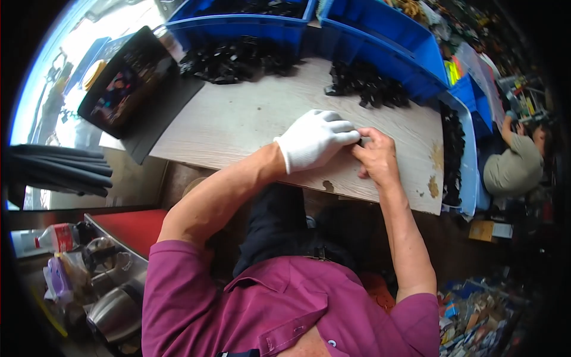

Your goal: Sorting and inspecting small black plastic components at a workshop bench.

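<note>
My left hand [315, 141], in a white knit glove, is closed over the near part of the worktable [238, 131]. Its fingertips meet those of my bare right hand [379, 157], which is closed in a pinch. Between the fingertips a bit of a small black piece [360, 142] shows; the fingers hide most of it, so its kind cannot be made out. Beyond my hands lie two heaps of small black parts, a left heap [229, 59] and a right heap [366, 83].
Behind the heaps stand blue bins, one at the left [238, 30] and one at the right [386, 53]. A tablet-like screen [128, 83] leans at the table's left. At the right edge is a light-blue bin [468, 160] of black parts. Another person [514, 163] sits farther right.
</note>
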### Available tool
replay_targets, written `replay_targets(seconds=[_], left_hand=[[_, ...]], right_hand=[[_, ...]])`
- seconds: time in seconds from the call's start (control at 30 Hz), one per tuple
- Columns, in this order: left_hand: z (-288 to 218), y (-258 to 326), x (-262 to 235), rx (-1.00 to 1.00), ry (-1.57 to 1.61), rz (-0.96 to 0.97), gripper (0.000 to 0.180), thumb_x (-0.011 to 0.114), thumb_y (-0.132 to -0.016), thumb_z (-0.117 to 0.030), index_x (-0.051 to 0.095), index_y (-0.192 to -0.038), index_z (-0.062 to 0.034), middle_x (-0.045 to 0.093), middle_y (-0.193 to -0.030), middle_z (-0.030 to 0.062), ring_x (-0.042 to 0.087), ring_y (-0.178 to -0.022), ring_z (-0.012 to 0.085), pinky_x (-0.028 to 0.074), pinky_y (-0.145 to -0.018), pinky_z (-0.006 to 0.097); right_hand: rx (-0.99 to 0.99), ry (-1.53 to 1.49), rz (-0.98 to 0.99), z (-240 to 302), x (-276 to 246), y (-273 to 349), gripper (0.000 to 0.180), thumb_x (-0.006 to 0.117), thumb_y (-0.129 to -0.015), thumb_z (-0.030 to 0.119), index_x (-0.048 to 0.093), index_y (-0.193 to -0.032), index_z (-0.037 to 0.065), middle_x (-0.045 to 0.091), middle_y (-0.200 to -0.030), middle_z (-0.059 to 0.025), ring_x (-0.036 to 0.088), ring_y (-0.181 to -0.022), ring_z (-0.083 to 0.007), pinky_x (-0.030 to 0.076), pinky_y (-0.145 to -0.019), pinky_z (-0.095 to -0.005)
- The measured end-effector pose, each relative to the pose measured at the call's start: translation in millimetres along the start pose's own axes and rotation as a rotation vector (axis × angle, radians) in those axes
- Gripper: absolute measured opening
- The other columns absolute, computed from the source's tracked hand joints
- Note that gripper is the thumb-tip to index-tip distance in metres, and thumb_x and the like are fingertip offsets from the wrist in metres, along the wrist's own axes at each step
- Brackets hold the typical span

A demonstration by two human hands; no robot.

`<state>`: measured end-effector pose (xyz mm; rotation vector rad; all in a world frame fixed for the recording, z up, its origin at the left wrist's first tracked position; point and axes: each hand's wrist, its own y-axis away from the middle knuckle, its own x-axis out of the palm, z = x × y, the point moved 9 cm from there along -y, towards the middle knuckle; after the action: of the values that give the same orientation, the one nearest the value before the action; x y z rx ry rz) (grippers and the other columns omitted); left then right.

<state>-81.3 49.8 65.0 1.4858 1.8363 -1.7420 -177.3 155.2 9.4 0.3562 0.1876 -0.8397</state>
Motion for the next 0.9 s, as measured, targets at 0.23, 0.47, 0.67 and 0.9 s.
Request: replay_targets(seconds=[0.23, 0.47, 0.67, 0.9], left_hand=[[-5.9, -1.0, 7.0, 0.001, -0.053, 0.110, 0.027, 0.067, -0.086, -0.011, 0.069, -0.112, -0.0081, 0.071, -0.111, 0.0065, 0.065, -0.107, 0.0291, 0.052, -0.088, 0.041], [1.4, 4.0, -2.1, -0.124, 0.016, -0.013, 0.029, 0.069, -0.085, -0.011, 0.070, -0.114, -0.0079, 0.072, -0.111, 0.0089, 0.066, -0.104, 0.0322, 0.053, -0.091, 0.043], [47.9, 30.2, -22.9, -0.442, -0.078, -0.292, 0.033, 0.071, -0.090, -0.016, 0.069, -0.121, -0.0065, 0.072, -0.117, 0.0147, 0.066, -0.105, 0.0358, 0.054, -0.092, 0.042], [90.5, -1.6, -10.4, -0.508, -0.250, -0.286, 0.039, 0.075, -0.086, -0.024, 0.068, -0.121, -0.0076, 0.072, -0.114, 0.0148, 0.066, -0.103, 0.0371, 0.054, -0.091, 0.045]], right_hand=[[0.013, 0.135, -0.019, 4.3, -3.8, 1.7, 0.035, 0.073, -0.078, 0.003, 0.070, -0.112, -0.002, 0.058, -0.056, -0.0029, 0.055, -0.040, -0.0125, 0.047, -0.038, -0.0297], [0.001, 0.118, -0.053, 0.4, -8.2, 3.7, 0.031, 0.078, -0.078, 0.009, 0.070, -0.107, -0.002, 0.060, -0.059, -0.0031, 0.055, -0.041, -0.0125, 0.048, -0.038, -0.0292], [0.009, -0.100, -0.068, -3.6, -17.0, 12.5, 0.041, 0.084, -0.080, 0.017, 0.063, -0.108, -0.005, 0.062, -0.065, -0.0048, 0.053, -0.042, -0.0118, 0.050, -0.039, -0.0291], [0.111, -0.258, -0.124, -23.0, -51.3, 30.9, 0.040, 0.083, -0.084, 0.021, 0.062, -0.108, -0.003, 0.063, -0.071, -0.0061, 0.058, -0.044, -0.0113, 0.056, -0.041, -0.0311]])
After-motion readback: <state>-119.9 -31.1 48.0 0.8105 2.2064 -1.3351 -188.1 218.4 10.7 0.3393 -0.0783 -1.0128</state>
